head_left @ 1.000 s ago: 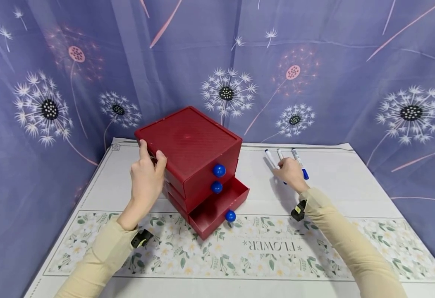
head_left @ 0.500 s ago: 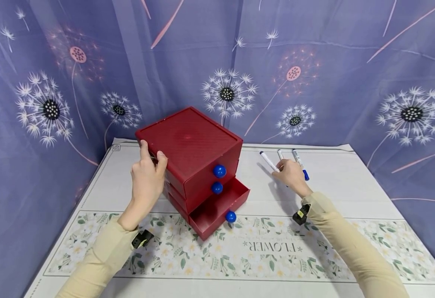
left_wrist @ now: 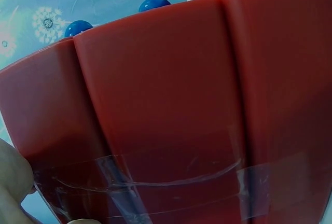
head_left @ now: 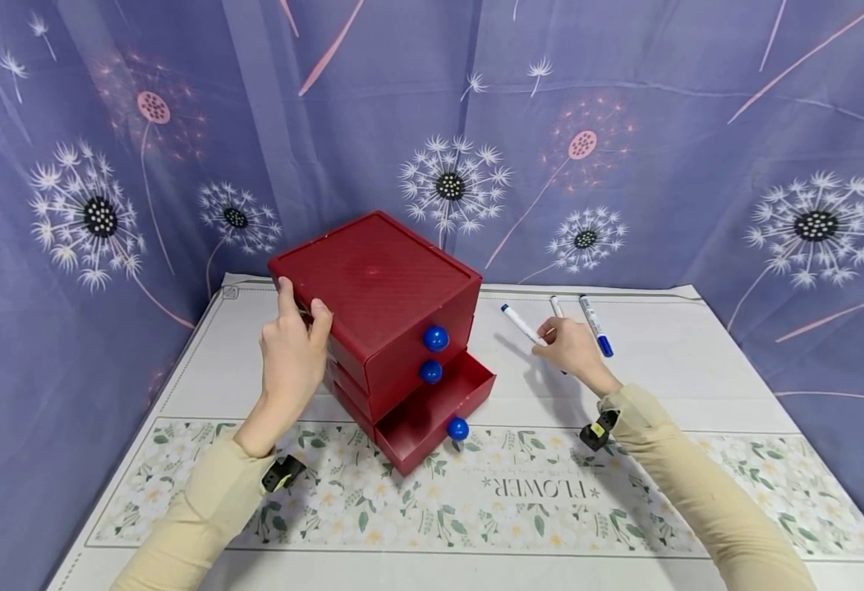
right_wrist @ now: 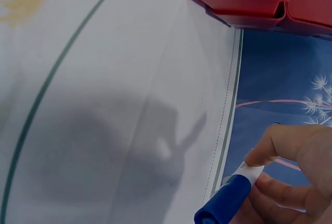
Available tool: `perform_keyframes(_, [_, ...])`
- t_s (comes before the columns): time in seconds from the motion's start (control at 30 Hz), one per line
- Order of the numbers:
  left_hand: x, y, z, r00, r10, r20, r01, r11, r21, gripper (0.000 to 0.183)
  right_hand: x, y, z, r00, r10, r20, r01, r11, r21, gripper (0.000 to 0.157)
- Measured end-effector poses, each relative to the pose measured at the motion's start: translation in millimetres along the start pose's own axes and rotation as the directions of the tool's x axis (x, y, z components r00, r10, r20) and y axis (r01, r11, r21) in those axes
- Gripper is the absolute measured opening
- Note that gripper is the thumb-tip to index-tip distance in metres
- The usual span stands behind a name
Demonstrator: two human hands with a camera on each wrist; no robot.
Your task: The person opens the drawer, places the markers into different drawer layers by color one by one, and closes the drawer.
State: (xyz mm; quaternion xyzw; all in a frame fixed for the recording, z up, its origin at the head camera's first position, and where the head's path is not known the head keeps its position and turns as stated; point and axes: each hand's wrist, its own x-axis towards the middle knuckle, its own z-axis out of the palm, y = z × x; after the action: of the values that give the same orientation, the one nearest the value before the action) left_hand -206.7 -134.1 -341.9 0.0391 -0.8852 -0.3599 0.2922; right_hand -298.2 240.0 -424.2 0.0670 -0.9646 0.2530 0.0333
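Observation:
My left hand [head_left: 287, 349] rests against the left side of a red drawer box [head_left: 380, 271], its index finger and thumb extended at the top edge. Fingertips also show at the lower left of the left wrist view, beside the box's side wall [left_wrist: 166, 89]. The bottom drawer [head_left: 435, 443] is pulled out, with nothing seen inside. To the right of the box, my right hand [head_left: 576, 351] pinches a white marker [head_left: 519, 322] between thumb and fingers, above the table. The marker's blue cap [right_wrist: 225, 200] points toward the camera in the right wrist view.
Two more markers lie on the table by my right hand: a partly covered one [head_left: 556, 306] and one with a blue cap [head_left: 598, 328]. Blue round knobs [head_left: 435, 338] stick out from the drawers. A dandelion-patterned curtain [head_left: 506, 164] hangs behind the white table cover [head_left: 668, 361].
The marker in my right hand has come up off the table and moved left, away from the other two. My left hand and the drawer box have stayed put.

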Motion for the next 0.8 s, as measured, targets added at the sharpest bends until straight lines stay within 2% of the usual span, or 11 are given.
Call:
perform_keyframes(0.23, [-0.4,-0.1,0.2,1.0,-0.005,0.0,0.005,1.0,-0.001,0.063,-3,-2,0.5,1.0,-0.021,0.006,0.021,1.0,-0.007,0.021])
perform_keyframes(0.6, [-1.0,-0.7,0.2,1.0,-0.012,0.009,0.012,1.0,0.006,0.063,-9,-9,-1.1,0.997,-0.037,0.069,0.034,0.998,0.043,0.019])
perform_keyframes(0.8, [-0.5,-0.6,0.5,1.0,-0.006,0.0,0.006,1.0,0.006,0.063,-9,-10,-1.6,0.996,-0.05,0.077,0.048,0.998,0.033,0.019])
